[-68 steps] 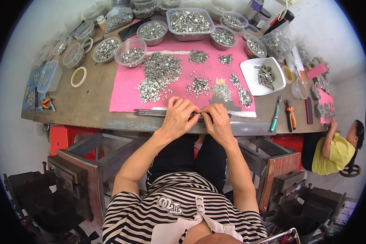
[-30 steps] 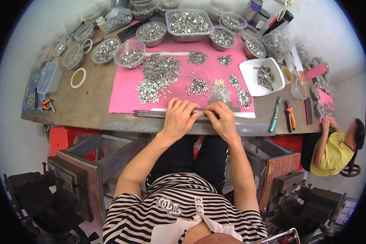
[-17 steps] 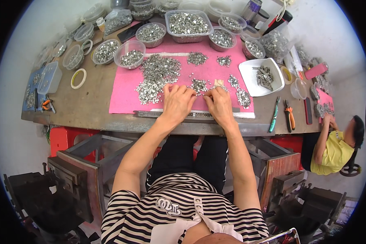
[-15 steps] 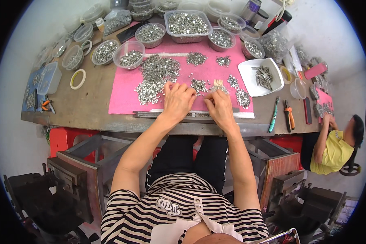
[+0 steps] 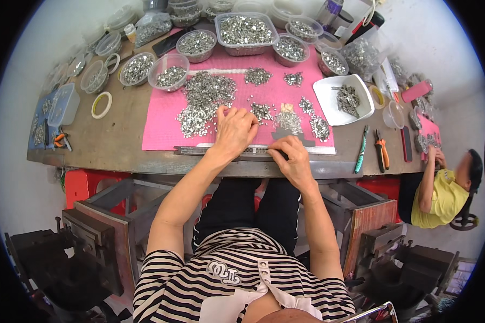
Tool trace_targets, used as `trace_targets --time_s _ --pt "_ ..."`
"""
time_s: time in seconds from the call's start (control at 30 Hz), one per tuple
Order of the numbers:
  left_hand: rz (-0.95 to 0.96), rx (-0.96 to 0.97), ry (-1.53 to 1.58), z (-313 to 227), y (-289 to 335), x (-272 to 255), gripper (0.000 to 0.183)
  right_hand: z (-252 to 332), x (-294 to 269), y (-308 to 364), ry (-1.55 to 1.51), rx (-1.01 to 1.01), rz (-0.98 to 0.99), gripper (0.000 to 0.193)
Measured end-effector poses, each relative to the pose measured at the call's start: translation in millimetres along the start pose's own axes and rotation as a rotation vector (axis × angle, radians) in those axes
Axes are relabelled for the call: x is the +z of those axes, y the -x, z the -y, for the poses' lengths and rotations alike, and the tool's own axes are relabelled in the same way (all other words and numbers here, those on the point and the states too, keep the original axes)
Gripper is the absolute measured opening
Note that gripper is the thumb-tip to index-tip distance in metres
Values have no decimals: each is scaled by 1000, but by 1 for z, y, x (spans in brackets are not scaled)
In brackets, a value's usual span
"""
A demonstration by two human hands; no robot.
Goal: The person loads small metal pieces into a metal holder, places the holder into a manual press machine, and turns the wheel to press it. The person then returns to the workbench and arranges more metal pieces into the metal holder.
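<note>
Strip (image 5: 191, 151) runs partly hidden by curled left hand (image 5: 235, 130) and right hand (image 5: 292, 158), whether either pinches anything unclear

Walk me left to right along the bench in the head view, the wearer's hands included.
Orange-handled tool → pale tape ring → left hand → right hand → teal-handled tool → orange-and-black pliers → dark red-edged bar.
</note>
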State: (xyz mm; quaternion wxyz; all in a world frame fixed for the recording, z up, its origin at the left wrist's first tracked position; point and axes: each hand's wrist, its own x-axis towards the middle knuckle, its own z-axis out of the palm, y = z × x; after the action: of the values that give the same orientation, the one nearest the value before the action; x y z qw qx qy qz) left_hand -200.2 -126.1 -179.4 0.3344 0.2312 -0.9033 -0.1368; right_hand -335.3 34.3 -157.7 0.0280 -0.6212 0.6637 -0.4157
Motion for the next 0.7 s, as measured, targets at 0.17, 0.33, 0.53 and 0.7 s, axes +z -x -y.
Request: trace_targets --time_s 0.17,0.33,0.53,0.7 --pt "-4 22 114 -20 9 -11 7 -19 7 -24 13 109 -30 10" --pt "37 57 206 -44 25 -15 10 -39 25 -49 65 41 24 8" --pt "39 75 203 -47 33 -5 11 -33 21 -43 171 -69 -26 8" --pt "32 65 211 -46 32 -8 10 -14 -1 -8 20 38 15 7"
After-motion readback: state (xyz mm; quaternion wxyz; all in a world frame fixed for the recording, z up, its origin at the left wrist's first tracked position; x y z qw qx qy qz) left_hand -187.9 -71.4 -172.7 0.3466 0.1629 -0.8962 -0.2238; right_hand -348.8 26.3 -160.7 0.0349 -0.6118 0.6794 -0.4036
